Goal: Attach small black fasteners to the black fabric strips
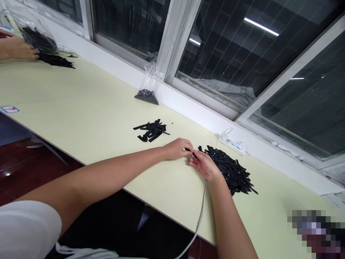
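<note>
My left hand (pixel 178 148) and my right hand (pixel 205 165) meet over the pale yellow table (pixel 107 118), both pinching one small black strip (pixel 191 152) between their fingertips. Just right of my right hand lies a large heap of black strips (pixel 232 171). A smaller pile of black strips (pixel 152 130) lies further back to the left of my hands.
A clear plastic bag of small dark parts (pixel 147 90) leans by the window sill. A white power strip (pixel 233 144) lies along the wall, and a grey cable (pixel 201 212) runs off the table's front edge. Another person's hand (pixel 16 48) rests by black strips (pixel 56 60) at far left.
</note>
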Demonstrator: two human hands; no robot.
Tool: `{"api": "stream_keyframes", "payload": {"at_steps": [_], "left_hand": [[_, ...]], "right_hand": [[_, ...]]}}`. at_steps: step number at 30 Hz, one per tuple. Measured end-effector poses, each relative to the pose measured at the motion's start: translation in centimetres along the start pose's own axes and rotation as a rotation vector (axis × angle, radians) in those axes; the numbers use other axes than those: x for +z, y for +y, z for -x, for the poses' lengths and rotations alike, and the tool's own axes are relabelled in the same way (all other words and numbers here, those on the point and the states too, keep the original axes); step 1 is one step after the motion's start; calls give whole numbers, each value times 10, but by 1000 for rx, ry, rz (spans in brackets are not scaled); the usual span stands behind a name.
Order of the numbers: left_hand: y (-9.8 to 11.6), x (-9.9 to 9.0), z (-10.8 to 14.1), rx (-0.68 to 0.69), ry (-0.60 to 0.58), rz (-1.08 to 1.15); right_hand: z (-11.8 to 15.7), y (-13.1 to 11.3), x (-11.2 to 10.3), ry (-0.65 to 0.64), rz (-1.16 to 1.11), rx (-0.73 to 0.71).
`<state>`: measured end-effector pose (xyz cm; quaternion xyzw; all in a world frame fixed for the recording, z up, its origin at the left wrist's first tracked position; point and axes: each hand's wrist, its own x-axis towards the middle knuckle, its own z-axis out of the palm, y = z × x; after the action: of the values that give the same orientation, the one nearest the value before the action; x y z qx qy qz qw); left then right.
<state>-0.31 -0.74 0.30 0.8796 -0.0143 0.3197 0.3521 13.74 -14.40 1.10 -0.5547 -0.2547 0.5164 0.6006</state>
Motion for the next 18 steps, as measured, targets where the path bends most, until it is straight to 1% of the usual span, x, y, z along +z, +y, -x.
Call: {"api": "stream_keyframes", "payload": {"at_steps": [3,5,9,11,15,18], "left_hand": [[3,2,1,1,35,38],[5,4,0,-36,63,83],[4,7,-2,-208,133,177],[3,9,-3,-271,157,234],[2,11,-4,-279,145,340],[5,11,-3,-274,141,340]], "right_hand": [[0,0,-2,22,-11,-8],[0,-1,-3,14,1,-19],[1,-1,-2,-15,41,-47],[2,-1,-1,-5,59,-67],[1,0,0,29,100,-93],[-2,3,-1,55,156,-110]]}}
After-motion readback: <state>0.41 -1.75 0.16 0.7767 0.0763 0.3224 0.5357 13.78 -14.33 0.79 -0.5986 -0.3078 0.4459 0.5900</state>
